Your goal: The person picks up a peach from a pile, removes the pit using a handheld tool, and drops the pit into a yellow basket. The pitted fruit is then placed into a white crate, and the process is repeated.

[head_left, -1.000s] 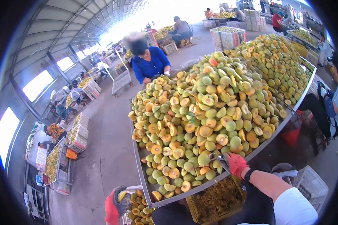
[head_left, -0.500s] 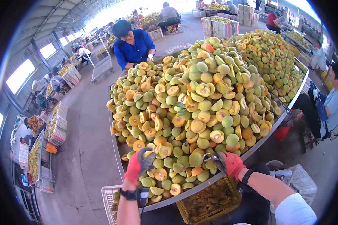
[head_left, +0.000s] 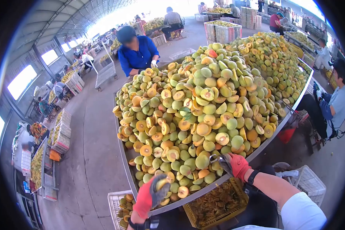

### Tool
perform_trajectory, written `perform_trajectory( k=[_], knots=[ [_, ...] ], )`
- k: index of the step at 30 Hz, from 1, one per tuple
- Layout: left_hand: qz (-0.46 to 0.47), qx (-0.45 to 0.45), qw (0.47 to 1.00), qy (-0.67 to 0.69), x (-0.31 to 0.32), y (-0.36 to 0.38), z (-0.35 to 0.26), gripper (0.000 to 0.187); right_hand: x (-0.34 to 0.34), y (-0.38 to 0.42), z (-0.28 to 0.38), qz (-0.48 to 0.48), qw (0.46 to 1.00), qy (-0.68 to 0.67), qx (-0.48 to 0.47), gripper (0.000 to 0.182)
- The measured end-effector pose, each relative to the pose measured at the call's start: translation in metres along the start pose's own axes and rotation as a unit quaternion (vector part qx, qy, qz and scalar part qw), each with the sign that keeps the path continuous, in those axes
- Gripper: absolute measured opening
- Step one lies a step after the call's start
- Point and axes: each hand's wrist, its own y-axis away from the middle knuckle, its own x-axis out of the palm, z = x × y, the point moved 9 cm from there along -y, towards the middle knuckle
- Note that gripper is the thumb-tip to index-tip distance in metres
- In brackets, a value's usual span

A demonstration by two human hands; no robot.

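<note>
A large heap of green and yellow halved fruit, looking like peaches (head_left: 203, 128), covers the metal-edged table (head_left: 262, 151) in front of me. Near its front left edge, my left hand (head_left: 151, 196) in a red and grey glove is closed around a fruit half (head_left: 163, 184). My right hand (head_left: 237, 165), gloved the same way, grips a metal tool with a looped end (head_left: 214, 157) at the front right of the heap. Its handle is hidden in the fingers. The loop is over the fruit.
A yellow crate (head_left: 244, 197) of brownish scraps sits below the table edge. A white crate (head_left: 112, 203) with fruit stands at lower left, another white crate (head_left: 314, 188) at right. A person in blue (head_left: 140, 53) works across the heap; another person (head_left: 335, 103) sits at right.
My left hand has moved down and toward me, to the table's front edge, with a fruit half in its fingers. My right hand stays in about the same place with the tool.
</note>
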Motion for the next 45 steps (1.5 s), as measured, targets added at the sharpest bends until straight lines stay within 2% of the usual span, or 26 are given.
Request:
perform_trajectory(
  k=[4,5,7,8,10,12,14,15,16,17,18,20,21,22,24,26,27,28,30,31,34,36,38,40,42,45],
  knots=[
    [0.001,-0.057,0.974,0.218,0.007,0.075,0.018,0.048,0.008,-0.001,-0.004,0.001,1.0,-0.014,-0.02,0.031],
    [-0.003,-0.051,0.974,0.219,0.01,0.09,0.015,0.048,0.012,-0.004,-0.008,-0.004,1.0,-0.012,-0.025,0.031],
    [-0.021,-0.101,0.954,0.28,0.024,0.119,0.021,0.038,0.023,-0.005,-0.025,-0.006,0.995,-0.097,0.036,0.029],
    [-0.029,-0.068,0.949,0.307,0.035,0.126,0.012,0.038,0.022,-0.003,-0.023,-0.007,0.995,-0.095,0.033,0.029],
    [-0.024,-0.035,0.905,0.424,0.058,0.152,-0.01,0.041,0.005,0.002,0.002,-0.078,0.991,0.077,-0.075,0.021],
    [-0.025,-0.042,0.894,0.444,0.072,0.161,-0.01,0.042,-0.003,0.005,0.01,-0.092,0.989,0.062,-0.095,0.019],
    [-0.018,-0.066,0.875,0.48,0.091,0.167,-0.001,0.044,-0.019,0.012,0.025,-0.076,0.996,0.007,-0.04,0.02],
    [-0.015,-0.087,0.862,0.5,0.102,0.173,0.005,0.046,0.006,0.002,-0.005,-0.114,0.945,-0.306,0.005,0.021],
    [-0.014,-0.042,0.842,0.537,0.1,0.173,-0.005,0.043,0.047,0.003,-0.042,-0.14,0.798,-0.583,0.067,0.021],
    [-0.044,-0.068,0.858,0.506,0.101,0.171,0.005,0.052,0.033,0.028,-0.014,-0.121,0.721,-0.677,0.083,0.021],
    [-0.089,-0.119,0.819,0.554,0.104,0.171,0.011,0.052,0.005,0.05,0.034,-0.105,0.631,-0.761,0.106,0.02],
    [-0.139,-0.066,0.786,0.599,0.095,0.157,0.008,0.053,-0.014,0.08,0.082,-0.033,0.822,-0.563,0.076,0.018],
    [-0.141,-0.07,0.763,0.627,0.096,0.149,0.013,0.054,-0.01,0.095,0.1,-0.008,0.753,-0.65,0.101,0.018],
    [-0.139,-0.072,0.742,0.652,0.097,0.144,0.017,0.055,-0.015,0.112,0.119,0.014,0.739,-0.664,0.112,0.024],
    [-0.108,-0.059,0.732,0.67,0.101,0.136,0.009,0.057,-0.016,0.139,0.14,0.073,0.785,-0.611,0.071,0.027],
    [-0.104,-0.021,0.748,0.655,0.103,0.128,0.003,0.058,-0.015,0.161,0.151,0.106,0.789,-0.604,0.047,0.027],
    [-0.12,-0.029,0.761,0.636,0.105,0.127,0.004,0.055,-0.018,0.169,0.158,0.118,0.821,-0.559,0.018,0.023],
    [-0.116,-0.03,0.763,0.635,0.109,0.125,0.0,0.055,-0.011,0.176,0.163,0.125,0.732,-0.667,0.066,0.019],
    [-0.149,0.011,0.846,0.512,0.105,0.126,-0.016,0.052,-0.034,0.178,0.176,0.092,0.915,-0.384,-0.09,0.019],
    [-0.228,0.073,0.861,0.448,0.098,0.135,-0.032,0.049,-0.033,0.179,0.175,0.089,0.915,-0.385,-0.087,0.019],
    [-0.237,0.023,0.877,0.417,0.106,0.129,-0.026,0.06,-0.035,0.18,0.175,0.065,0.883,-0.451,-0.109,0.016],
    [-0.209,-0.011,0.862,0.461,0.115,0.125,-0.01,0.059,-0.035,0.18,0.182,0.077,0.934,-0.295,-0.186,0.019],
    [-0.233,0.019,0.852,0.468,0.114,0.124,-0.008,0.058,-0.025,0.183,0.177,0.07,0.947,-0.254,-0.183,0.021],
    [-0.277,0.059,0.877,0.387,0.108,0.129,-0.015,0.058,-0.019,0.185,0.174,0.062,0.959,-0.211,-0.179,0.025],
    [-0.232,0.002,0.841,0.488,0.116,0.126,-0.011,0.056,-0.012,0.188,0.171,0.073,0.975,-0.122,-0.169,0.033],
    [-0.225,0.001,0.827,0.514,0.119,0.124,-0.005,0.054,-0.024,0.187,0.18,0.07,0.982,-0.054,-0.168,0.026]
  ],
)
